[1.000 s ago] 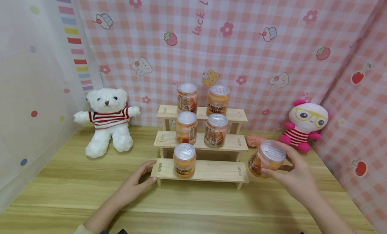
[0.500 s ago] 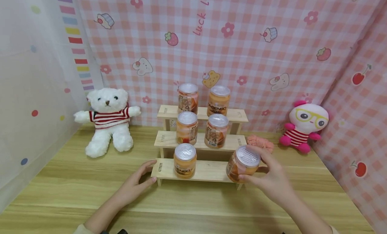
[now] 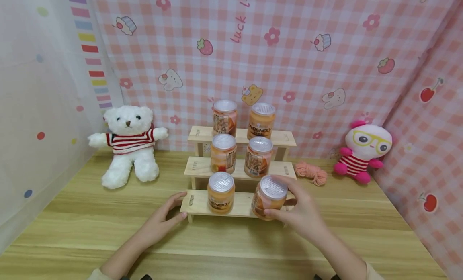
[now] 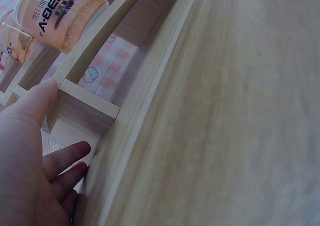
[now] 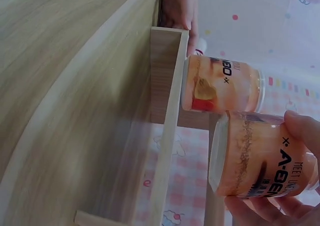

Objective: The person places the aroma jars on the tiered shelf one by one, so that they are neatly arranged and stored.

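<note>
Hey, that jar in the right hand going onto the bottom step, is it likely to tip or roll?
The jar is a smooth cylinder, so on its side it would probably roll. Upright it looks fairly stable: it is squat, like the jar already standing beside it. The bottom step is narrow, so a nudge near the edge might tip it off. The right hand grips it firmly, suggesting it is rigid.

Bright, soft light all over — only faint shadows. The edges bend a bit, and both wrist views look blurry.

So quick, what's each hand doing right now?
Left hand: open, fingers touching the left end of the wooden rack.
Right hand: gripping an orange jar over the bottom step.
</note>
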Demonstrator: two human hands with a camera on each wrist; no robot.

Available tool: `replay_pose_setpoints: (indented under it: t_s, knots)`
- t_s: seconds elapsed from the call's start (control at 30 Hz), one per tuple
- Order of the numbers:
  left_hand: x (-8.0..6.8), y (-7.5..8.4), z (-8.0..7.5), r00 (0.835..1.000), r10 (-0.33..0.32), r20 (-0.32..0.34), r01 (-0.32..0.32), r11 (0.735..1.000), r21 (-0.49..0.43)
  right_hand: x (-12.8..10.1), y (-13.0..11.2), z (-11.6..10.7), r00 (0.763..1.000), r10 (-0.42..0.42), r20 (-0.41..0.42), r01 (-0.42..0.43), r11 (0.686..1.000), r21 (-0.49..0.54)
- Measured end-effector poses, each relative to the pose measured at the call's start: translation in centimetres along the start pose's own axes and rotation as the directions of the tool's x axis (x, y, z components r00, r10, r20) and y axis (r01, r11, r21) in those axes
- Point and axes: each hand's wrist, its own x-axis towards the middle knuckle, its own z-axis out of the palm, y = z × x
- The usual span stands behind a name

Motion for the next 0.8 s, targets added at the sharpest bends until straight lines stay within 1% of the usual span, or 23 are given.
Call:
replay_pose_setpoints:
  t_s: [0.2,0.33,0.6,0.8]
  knots:
    - [0.0,-0.1,0.0,1.0,0.011,0.0,-0.011,1.0,0.005,0.5,0.4,1.1,1.0,0.012,0.013,-0.012,1.0,-0.001]
    - [0.0,-0.2,0.0,1.0,0.007,-0.001,-0.007,1.0,0.004,0.7,0.7,1.6,0.999,0.025,0.023,-0.025,1.0,-0.002]
    - [0.0,-0.1,0.0,1.0,0.005,0.0,-0.005,1.0,0.005,1.1,1.1,2.3,0.997,0.072,0.028,-0.072,0.997,-0.007]
    - [0.0,0.1,0.0,1.0,0.007,-0.004,-0.007,1.0,0.002,1.3,1.5,2.6,0.996,0.086,0.023,-0.086,0.996,-0.017]
